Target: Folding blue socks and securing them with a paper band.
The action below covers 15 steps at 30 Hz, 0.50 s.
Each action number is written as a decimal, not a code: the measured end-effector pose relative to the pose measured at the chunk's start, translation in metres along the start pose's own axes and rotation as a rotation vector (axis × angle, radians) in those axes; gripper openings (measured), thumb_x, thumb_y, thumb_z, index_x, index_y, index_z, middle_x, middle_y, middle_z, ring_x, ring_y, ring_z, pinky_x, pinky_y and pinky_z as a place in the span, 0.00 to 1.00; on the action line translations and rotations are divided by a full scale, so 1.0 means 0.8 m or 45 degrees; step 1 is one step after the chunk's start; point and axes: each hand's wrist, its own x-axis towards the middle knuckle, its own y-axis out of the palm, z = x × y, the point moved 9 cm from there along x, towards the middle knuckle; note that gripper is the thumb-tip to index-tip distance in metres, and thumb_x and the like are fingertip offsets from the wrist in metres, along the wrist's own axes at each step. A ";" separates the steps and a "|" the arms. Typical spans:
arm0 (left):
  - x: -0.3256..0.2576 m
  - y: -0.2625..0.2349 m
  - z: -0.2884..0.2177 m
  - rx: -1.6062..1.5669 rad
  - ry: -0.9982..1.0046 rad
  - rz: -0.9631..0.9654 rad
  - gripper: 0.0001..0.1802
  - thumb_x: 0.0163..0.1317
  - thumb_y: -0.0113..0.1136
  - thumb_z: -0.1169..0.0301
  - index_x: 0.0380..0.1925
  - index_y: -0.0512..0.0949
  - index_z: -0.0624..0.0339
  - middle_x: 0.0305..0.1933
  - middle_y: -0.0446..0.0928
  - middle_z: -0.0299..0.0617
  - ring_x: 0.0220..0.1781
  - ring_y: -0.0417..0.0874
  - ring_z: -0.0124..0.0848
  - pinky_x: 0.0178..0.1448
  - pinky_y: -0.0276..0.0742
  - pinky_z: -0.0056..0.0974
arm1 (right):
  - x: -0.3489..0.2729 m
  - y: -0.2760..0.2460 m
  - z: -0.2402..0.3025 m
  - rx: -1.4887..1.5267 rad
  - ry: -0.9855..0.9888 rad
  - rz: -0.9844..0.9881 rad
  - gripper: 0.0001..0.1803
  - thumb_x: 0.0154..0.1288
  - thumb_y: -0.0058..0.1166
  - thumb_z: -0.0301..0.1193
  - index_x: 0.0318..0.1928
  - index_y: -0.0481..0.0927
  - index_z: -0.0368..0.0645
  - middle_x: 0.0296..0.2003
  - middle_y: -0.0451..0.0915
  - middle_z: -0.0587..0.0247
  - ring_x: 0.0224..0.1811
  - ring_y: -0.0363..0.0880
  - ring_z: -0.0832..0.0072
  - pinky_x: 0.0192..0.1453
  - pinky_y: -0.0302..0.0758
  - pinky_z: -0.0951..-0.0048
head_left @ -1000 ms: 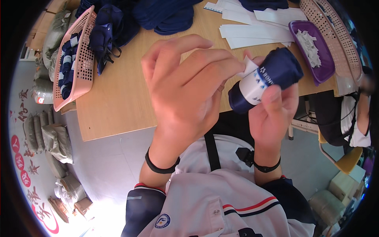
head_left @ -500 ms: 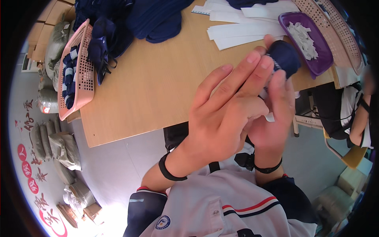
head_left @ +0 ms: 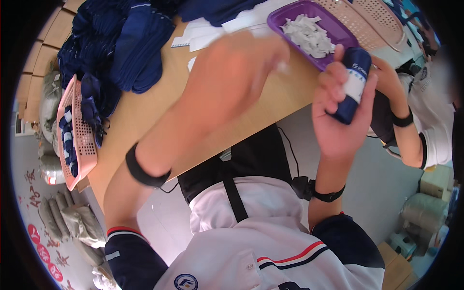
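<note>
My right hand [head_left: 340, 113] is closed round a navy cloth roll [head_left: 356, 87], which has a white printed paper band [head_left: 354, 86] about its middle. The roll stands nearly upright in the grip. My left hand [head_left: 237, 72], smeared by motion, is over the table, left of the purple basket [head_left: 309, 54]. Its fingers look pinched, with a small white scrap [head_left: 282, 66] at the tips; the blur hides its exact shape. Many white paper scraps [head_left: 309, 35] lie inside the purple basket. White paper strips [head_left: 200, 34] lie partly behind my left hand.
Piles of navy cloth [head_left: 140, 53] cover the far left of the wooden table [head_left: 145, 125]. A pink basket [head_left: 86, 145] at the left edge holds banded navy rolls [head_left: 67, 140]. More pink baskets [head_left: 374, 21] stand far right. A co-worker's arm [head_left: 403, 111] is close at the right.
My hands have come apart. The left has moved left, away from the roll; the right now holds the roll alone, its band showing. The view has shifted right, bringing more of the co-worker in.
</note>
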 end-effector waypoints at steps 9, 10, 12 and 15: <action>0.062 -0.003 -0.039 -0.290 0.336 -0.236 0.17 0.65 0.55 0.78 0.54 0.79 0.64 0.56 0.82 0.50 0.60 0.82 0.49 0.62 0.76 0.45 | -0.027 0.008 -0.024 -0.110 0.196 0.021 0.34 0.81 0.31 0.55 0.67 0.65 0.38 0.46 0.78 0.55 0.41 0.80 0.66 0.36 0.78 0.69; 0.036 -0.019 -0.066 -0.259 0.533 -0.184 0.17 0.65 0.56 0.76 0.54 0.80 0.62 0.58 0.82 0.47 0.62 0.81 0.46 0.65 0.76 0.44 | -0.033 0.010 -0.035 -0.114 0.242 0.037 0.34 0.79 0.33 0.54 0.68 0.64 0.38 0.48 0.77 0.55 0.44 0.79 0.66 0.39 0.77 0.69; -0.006 -0.034 -0.099 -0.233 0.732 -0.141 0.18 0.65 0.58 0.74 0.55 0.81 0.60 0.59 0.82 0.43 0.64 0.81 0.42 0.67 0.75 0.44 | -0.050 0.008 -0.065 -0.129 0.327 0.053 0.35 0.75 0.39 0.53 0.70 0.62 0.39 0.51 0.76 0.56 0.48 0.78 0.67 0.44 0.76 0.68; -0.050 -0.041 -0.117 0.060 0.754 -0.098 0.18 0.65 0.60 0.66 0.54 0.82 0.56 0.58 0.83 0.38 0.63 0.82 0.36 0.68 0.76 0.43 | -0.060 0.000 -0.114 -0.144 0.461 0.091 0.39 0.69 0.48 0.50 0.73 0.59 0.41 0.57 0.74 0.56 0.56 0.75 0.69 0.52 0.75 0.68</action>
